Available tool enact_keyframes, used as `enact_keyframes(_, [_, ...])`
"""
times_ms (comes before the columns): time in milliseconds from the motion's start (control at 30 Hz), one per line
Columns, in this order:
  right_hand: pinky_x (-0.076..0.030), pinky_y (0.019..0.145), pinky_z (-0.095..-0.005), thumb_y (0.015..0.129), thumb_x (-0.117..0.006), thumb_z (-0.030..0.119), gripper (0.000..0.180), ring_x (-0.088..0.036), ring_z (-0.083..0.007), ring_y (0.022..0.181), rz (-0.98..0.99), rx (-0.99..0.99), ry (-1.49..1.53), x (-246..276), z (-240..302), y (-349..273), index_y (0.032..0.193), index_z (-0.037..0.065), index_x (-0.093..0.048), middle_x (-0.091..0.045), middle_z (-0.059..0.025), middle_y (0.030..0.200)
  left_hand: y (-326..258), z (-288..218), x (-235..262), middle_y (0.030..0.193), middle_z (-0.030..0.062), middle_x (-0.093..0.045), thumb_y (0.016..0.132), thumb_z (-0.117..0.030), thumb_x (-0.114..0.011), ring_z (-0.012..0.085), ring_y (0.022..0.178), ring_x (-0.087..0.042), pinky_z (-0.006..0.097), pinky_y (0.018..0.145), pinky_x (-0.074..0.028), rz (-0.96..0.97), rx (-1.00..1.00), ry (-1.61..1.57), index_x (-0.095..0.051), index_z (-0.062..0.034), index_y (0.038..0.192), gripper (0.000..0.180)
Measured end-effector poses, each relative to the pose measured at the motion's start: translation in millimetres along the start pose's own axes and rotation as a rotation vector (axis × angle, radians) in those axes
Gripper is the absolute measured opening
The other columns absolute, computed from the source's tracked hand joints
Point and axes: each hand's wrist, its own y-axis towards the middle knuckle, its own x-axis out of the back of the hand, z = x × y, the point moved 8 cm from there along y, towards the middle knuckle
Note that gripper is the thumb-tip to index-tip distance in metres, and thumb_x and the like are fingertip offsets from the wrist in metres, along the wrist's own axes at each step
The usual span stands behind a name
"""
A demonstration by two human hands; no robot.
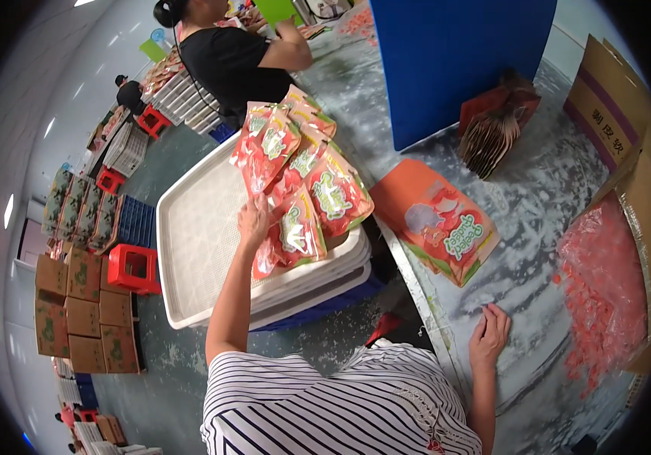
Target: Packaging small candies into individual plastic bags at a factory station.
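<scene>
My left hand (253, 220) reaches over a white plastic tray (200, 235), its fingers closed on the lower edge of a red stand-up pouch (267, 148). More filled pouches (333, 196) lie overlapping around it in the right part of the tray. My right hand (490, 334) rests on the grey tabletop with its fingers apart and nothing in them, beside a small whitish patch (477, 301). Just beyond that hand, an orange and red pouch (443, 220) lies flat on the table, close to its edge.
A fanned bundle of flat pouches (496, 129) stands by a blue upright panel (462, 61). At right, small red pieces (606, 288) spill from a plastic bag in a cardboard box (606, 114). A co-worker (227, 57) stands beyond the tray. A red stool (134, 268) and stacked cartons (83, 311) are left.
</scene>
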Motion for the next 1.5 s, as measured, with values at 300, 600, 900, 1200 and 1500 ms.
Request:
enact_keyframes(300, [-0.043,0.089,-0.0444,0.085,-0.054,0.001,0.019,-0.054,-0.0364,0.101,-0.007,-0.026,0.056,0.0,-2.0,-6.3,0.102,0.0,-0.062,-0.059,-0.0159,0.109,-86.6,-74.2,-21.9,0.104,0.0203,-0.06,0.101,-0.035,-0.037,0.0306,0.1,-0.055,0.041,0.089,-0.042,0.121,-0.12,-0.612,-0.051,0.0015,0.126,0.047])
enact_keyframes(600, [-0.045,0.087,-0.042,0.077,-0.058,0.0,0.022,-0.054,-0.0339,0.1,-0.041,-0.099,0.102,5.2,-11.2,-9.9,0.099,0.002,-0.063,-0.06,-0.0123,0.108,-95.1,-110.2,-21.0,0.101,0.012,-0.062,0.102,-0.043,-0.033,0.0135,0.077,-0.057,0.028,0.059,-0.046,0.175,-0.068,-0.615,-0.052,-0.0023,0.13,0.052])
enact_keyframes(900, [-0.048,0.084,-0.04,0.08,-0.059,0.002,0.018,-0.058,-0.0315,0.095,-0.17,-0.092,0.252,11.4,-15.7,-8.1,0.098,0.003,-0.063,-0.063,-0.0119,0.101,-151.5,-233.3,32.6,0.145,0.0199,-0.035,0.103,-0.034,-0.037,0.0352,0.136,-0.031,0.04,0.112,-0.025,-0.15,-0.662,-0.374,-0.039,0.0003,0.14,0.05])
enact_keyframes(1200, [-0.051,0.079,-0.0387,0.084,-0.059,0.002,0.018,-0.062,-0.0331,0.089,-0.535,-0.269,0.162,79.9,-89.1,-44.4,0.101,0.002,-0.062,-0.063,-0.0141,0.098,-376.6,-409.2,-66.6,0.118,0.0209,-0.061,0.091,-0.02,-0.062,0.0371,0.119,-0.052,0.046,0.107,-0.034,0.807,-1.525,-0.306,-0.059,0.0026,0.118,0.035])
enact_keyframes(1500, [-0.052,0.066,-0.032,0.083,-0.063,0.003,0.016,-0.064,-0.0246,0.081,-0.5,-0.339,-0.028,75.3,-164.1,-107.4,0.099,0.003,-0.064,-0.063,-0.0118,0.095,-505.4,-483.7,-26.1,0.133,0.0222,-0.053,0.097,-0.02,-0.052,0.0402,0.127,-0.048,0.048,0.106,-0.036,1.535,-1.783,-1.14,-0.054,0.0068,0.124,0.038])
